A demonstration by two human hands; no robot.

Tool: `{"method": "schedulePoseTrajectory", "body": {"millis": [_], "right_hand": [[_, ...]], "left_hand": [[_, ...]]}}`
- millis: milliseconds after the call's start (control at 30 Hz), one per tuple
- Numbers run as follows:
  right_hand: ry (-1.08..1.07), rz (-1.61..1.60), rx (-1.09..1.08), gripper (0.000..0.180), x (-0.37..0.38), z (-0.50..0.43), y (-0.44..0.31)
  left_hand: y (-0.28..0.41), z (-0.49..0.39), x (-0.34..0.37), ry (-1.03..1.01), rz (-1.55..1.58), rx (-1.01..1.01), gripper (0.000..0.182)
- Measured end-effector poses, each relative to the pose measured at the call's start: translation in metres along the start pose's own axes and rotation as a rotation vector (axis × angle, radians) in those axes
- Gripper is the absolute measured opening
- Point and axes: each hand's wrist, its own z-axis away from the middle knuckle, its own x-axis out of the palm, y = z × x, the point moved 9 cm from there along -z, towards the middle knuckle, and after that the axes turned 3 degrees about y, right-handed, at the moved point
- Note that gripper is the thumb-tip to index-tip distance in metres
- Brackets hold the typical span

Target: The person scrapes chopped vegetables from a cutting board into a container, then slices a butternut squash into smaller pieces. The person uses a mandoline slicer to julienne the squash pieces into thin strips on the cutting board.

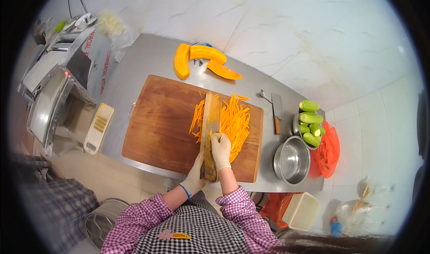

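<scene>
My left hand (194,180), in a pale knit glove, grips the near end of a long wooden slicer board (209,119) that leans over a wooden cutting board (161,126). My right hand (221,150), also gloved, is closed at the slicer's right side, by its metal part; what it holds is mostly hidden under the fingers, though a bit of orange shows. Orange vegetable shreds (235,123) lie heaped right of the slicer, with more at its left. Peeled orange squash pieces (208,54) lie beyond the cutting board.
A cleaver (276,111) and a spoon (264,94) lie to the right. Farther right are an empty steel bowl (292,160), a bowl of green squash (310,119) and a red plastic bag (328,150). A white grater (99,128) rests at the left edge beside metal equipment (50,103).
</scene>
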Motion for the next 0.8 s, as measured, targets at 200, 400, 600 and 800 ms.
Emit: {"method": "schedulePoseTrajectory", "body": {"millis": [200, 400, 600, 800], "right_hand": [[0.199, 0.047, -0.004, 0.022, 0.003, -0.009, -0.002], [-0.016, 0.111, -0.061, 0.022, 0.011, -0.035, -0.006], [-0.019, 0.038, -0.147, 0.021, -0.014, -0.048, -0.005], [-0.174, -0.243, 0.017, 0.019, -0.015, -0.034, 0.017]], "left_hand": [[0.0, -0.002, 0.0, -0.02, -0.027, -0.071, 0.068], [0.012, -0.002, -0.015, -0.056, -0.094, -0.052, 0.07], [0.065, -0.014, -0.039, 0.071, -0.69, 0.27, 0.068], [0.154, 0.018, -0.043, 0.399, -1.514, 0.544, 0.079]]}}
